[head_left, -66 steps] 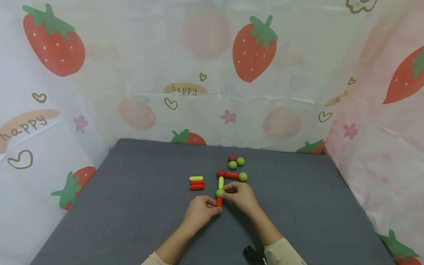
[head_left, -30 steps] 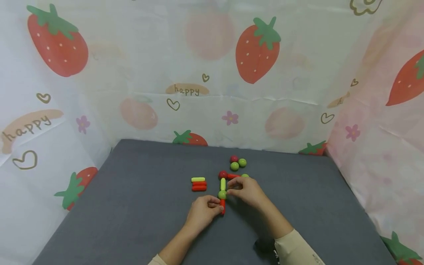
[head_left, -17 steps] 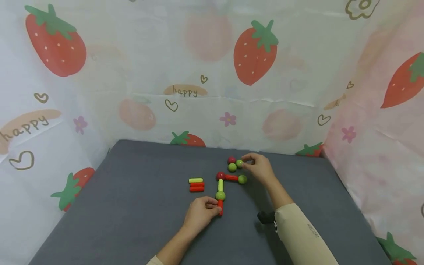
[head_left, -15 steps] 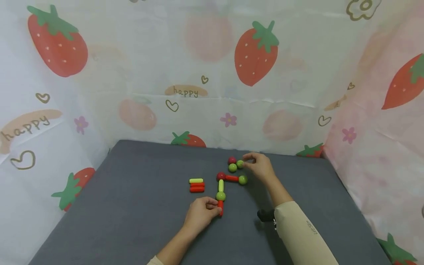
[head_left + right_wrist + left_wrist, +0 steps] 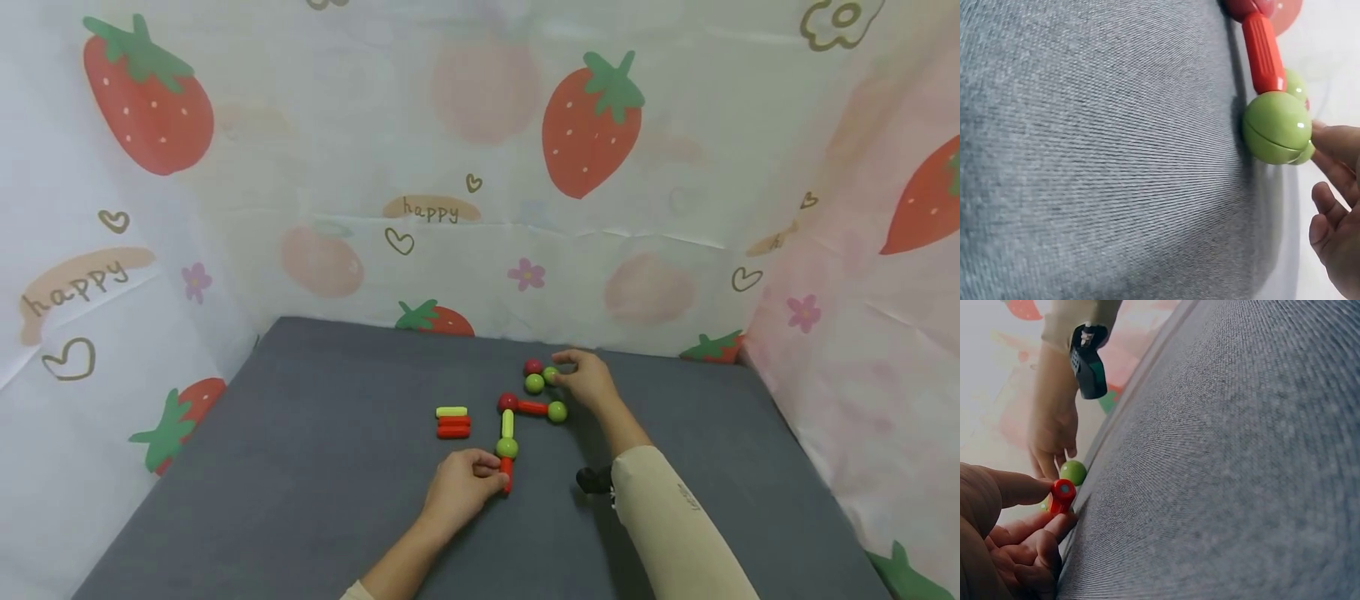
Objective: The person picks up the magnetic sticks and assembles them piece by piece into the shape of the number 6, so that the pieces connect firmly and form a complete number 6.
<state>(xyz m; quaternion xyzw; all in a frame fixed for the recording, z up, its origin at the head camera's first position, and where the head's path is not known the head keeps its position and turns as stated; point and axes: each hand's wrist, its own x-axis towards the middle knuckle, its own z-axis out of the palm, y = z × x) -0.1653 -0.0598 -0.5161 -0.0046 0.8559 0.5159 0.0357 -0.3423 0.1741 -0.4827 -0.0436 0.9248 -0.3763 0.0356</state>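
Six-piece chain [image 5: 507, 423] looks joined, left hand [image 5: 460, 488] pinching its red rod [image 5: 507, 466] toward the table's [image 5: 337, 433] near edge; three rods [image 5: 453, 422] and three balls [image 5: 534, 384] remain loose, right hand's [image 5: 591, 380] part-open grip at a green ball [image 5: 549, 372], hold unclear

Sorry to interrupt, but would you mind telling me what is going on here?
Someone is working at a grey table. Their left hand pinches the red rod at the near end of a bent chain of rods and balls. Their right hand's fingers are at a green ball beside two other balls; whether they grip it is unclear. Three loose rods lie left of the chain.
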